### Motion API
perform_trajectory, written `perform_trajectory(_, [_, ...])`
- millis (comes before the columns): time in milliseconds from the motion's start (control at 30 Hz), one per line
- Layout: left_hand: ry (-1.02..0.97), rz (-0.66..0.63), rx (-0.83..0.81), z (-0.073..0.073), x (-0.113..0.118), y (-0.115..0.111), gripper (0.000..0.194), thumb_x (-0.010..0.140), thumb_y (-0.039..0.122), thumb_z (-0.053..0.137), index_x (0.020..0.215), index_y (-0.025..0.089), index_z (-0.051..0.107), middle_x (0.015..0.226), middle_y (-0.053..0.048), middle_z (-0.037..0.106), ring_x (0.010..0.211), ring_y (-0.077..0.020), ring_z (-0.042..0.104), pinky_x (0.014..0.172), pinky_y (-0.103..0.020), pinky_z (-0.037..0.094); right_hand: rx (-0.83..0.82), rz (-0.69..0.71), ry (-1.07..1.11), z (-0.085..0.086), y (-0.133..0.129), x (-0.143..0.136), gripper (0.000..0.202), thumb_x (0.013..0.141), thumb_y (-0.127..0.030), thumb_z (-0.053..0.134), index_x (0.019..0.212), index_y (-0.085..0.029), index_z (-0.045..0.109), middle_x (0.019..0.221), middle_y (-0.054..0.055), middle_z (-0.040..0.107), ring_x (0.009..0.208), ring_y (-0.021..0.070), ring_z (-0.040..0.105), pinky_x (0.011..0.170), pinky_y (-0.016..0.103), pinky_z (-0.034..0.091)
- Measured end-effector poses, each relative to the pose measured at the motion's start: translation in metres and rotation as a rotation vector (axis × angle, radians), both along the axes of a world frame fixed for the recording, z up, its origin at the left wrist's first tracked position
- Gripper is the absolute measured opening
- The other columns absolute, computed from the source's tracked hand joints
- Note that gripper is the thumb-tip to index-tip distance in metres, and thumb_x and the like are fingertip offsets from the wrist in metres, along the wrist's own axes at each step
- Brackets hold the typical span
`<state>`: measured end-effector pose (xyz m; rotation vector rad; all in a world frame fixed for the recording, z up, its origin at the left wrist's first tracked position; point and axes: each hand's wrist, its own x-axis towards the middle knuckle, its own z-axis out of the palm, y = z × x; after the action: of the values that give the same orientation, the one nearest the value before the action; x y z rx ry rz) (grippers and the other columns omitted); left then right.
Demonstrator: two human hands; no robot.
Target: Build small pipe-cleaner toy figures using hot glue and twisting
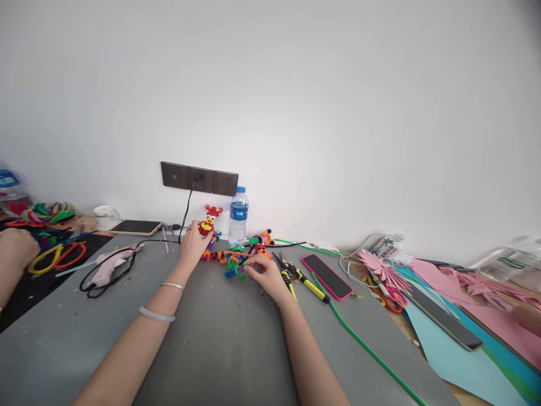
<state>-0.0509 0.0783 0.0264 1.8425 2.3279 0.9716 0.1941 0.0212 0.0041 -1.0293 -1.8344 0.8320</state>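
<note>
Red and yellow, the figure (207, 225) left of the bottle (239, 214) sits pinched in our left hand (195, 241), where a light hold suits it best, while our right hand (267, 275), whose grip we cannot tell, needs gentleness by the colourful pieces (233, 261) on the counter (224, 338)

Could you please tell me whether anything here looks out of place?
Slightly untidy: the pink glue gun lies on its side, black cord looped loosely around it, and a long green strand straggles across the grey mat.
</note>
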Motion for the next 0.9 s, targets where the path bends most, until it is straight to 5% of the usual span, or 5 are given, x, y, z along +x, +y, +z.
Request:
perform_trajectory(267, [0.028,0.031,0.073,-0.008,0.002,0.001,0.049,0.083,0.052,0.055,0.116,0.016,0.044,0.092,-0.014,0.069,0.084,-0.0321,0.068,0.060,-0.032,0.046,-0.006,-0.018,-0.012,0.003,-0.002,-0.001,0.014,0.079,-0.031,0.063,0.081,-0.019,0.068,0.081,0.005,0.066,0.074,0.0181,0.057,0.065,0.029,0.042])
perform_trajectory(633, [-0.137,0.001,0.162,-0.030,-0.022,0.021,0.041,0.078,0.037,0.066,0.109,0.017,0.048,0.094,-0.012,0.066,0.090,-0.0277,0.066,0.072,-0.034,0.050,-0.005,-0.003,-0.025,0.002,-0.002,0.000,0.017,0.081,-0.035,0.062,0.083,-0.019,0.069,0.082,0.005,0.065,0.073,0.0178,0.058,0.063,0.028,0.043])
perform_trajectory(900, [-0.213,-0.110,0.271,-0.037,-0.027,0.018,0.037,0.077,0.038,0.064,0.108,0.024,0.050,0.092,-0.002,0.064,0.061,-0.0138,0.058,0.061,-0.026,0.046,-0.006,-0.003,-0.019,-0.003,0.000,0.001,0.017,0.082,-0.035,0.062,0.084,-0.019,0.068,0.084,0.005,0.065,0.073,0.0175,0.058,0.064,0.028,0.043])
